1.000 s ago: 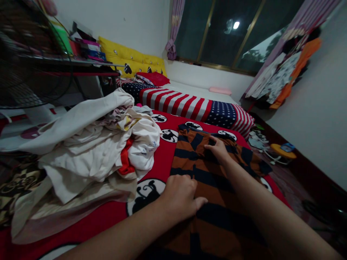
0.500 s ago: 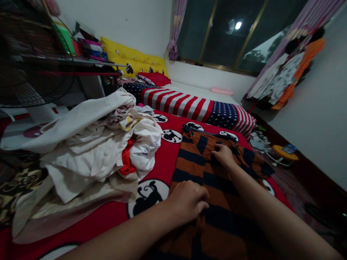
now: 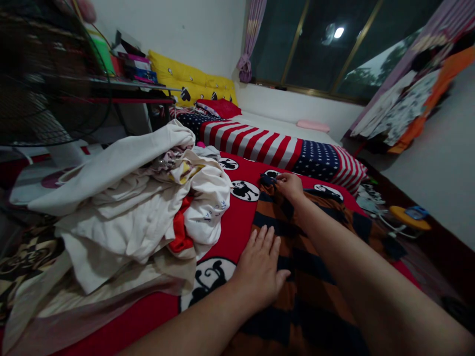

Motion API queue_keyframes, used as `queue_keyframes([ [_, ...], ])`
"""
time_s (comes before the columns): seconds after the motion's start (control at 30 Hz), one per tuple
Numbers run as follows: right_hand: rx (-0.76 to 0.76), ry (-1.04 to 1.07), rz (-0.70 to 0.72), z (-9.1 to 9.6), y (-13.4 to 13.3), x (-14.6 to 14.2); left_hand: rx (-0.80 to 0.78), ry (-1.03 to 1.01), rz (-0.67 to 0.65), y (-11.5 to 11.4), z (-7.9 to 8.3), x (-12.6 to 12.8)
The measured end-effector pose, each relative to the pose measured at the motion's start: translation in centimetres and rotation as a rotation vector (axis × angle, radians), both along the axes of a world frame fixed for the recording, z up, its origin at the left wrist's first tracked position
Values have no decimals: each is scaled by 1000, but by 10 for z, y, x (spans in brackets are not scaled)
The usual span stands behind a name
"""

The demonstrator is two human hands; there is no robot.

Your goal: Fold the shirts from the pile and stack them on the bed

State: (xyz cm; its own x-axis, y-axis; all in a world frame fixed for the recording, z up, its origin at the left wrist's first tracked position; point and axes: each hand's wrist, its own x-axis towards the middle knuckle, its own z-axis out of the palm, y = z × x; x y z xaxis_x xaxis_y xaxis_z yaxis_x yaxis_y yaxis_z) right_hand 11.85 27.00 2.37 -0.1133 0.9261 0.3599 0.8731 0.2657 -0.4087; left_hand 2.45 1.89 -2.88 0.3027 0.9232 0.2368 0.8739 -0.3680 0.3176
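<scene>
- A striped shirt (image 3: 315,291) in brown and navy lies along the right edge of a red blanket (image 3: 239,217), collar (image 3: 267,182) near the far edge.
- Right hand (image 3: 290,187) pinches the collar, thumb and fingers together.
- Left hand (image 3: 260,269) rests flat on the shirt, fingers apart.
- Pale clothes (image 3: 122,212) heap toward the blanket's left edge.

Bare forearms (image 3: 345,247) — tapering toward bare wrists (image 3: 237,292) — and slim, unadorned fingers (image 3: 262,238).
</scene>
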Motion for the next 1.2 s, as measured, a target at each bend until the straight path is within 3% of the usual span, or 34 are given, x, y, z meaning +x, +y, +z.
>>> queue_keyframes([
  [0.2,-107,-24,9,-4,20,-15,-32,-7,-5,-1,5,-1],
  [0.43,-86,1,-162,-5,24,-4,-4,-1,15,-1,3,1],
  [0.63,-192,4,43,-20,34,-4,8,7,13,-2,2,0],
  [0.77,-225,-25,61,-17,37,-1,12,12,12,-2,0,1],
  [1.0,-75,-96,-188,-2,22,10,18,11,16,-2,0,1],
  [1.13,-9,-135,-215,-2,15,3,24,12,13,-2,0,1],
  [1.2,41,-121,-141,-4,15,-6,23,11,13,-2,-1,1],
])
